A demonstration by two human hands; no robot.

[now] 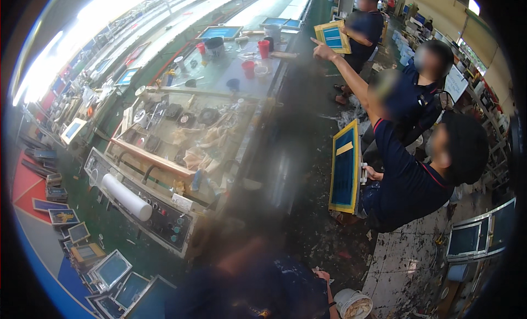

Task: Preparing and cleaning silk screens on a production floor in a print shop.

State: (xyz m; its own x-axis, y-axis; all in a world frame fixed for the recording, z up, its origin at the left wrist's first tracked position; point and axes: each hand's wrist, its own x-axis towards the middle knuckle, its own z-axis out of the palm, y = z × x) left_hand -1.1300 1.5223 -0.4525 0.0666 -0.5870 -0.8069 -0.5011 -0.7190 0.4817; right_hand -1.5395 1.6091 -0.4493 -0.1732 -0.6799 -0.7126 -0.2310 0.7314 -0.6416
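A dark navy shirt (219,297) fills the lower edge, with a heavily blurred skin-toned patch above it that I cannot make out. To the right of the shirt, low in the picture, is what looks like my right hand (323,275), partly hidden, with a dark band at the wrist. Its fingers are too small and unclear to read. Nearest to it stands a white bucket (345,301) with pale, crumpled material inside. My left hand does not show. On the right, a co-worker points with one hand (325,50) and holds a yellow-framed printing screen (332,179) in the other.
Left of centre, a long worktable (214,146) carries rags, tools and cups, with a white roll (127,196) at its near end. Framed screens (112,268) lean at lower left. Two more people stand at upper right; one holds another screen (332,36). The floor is paint-spattered.
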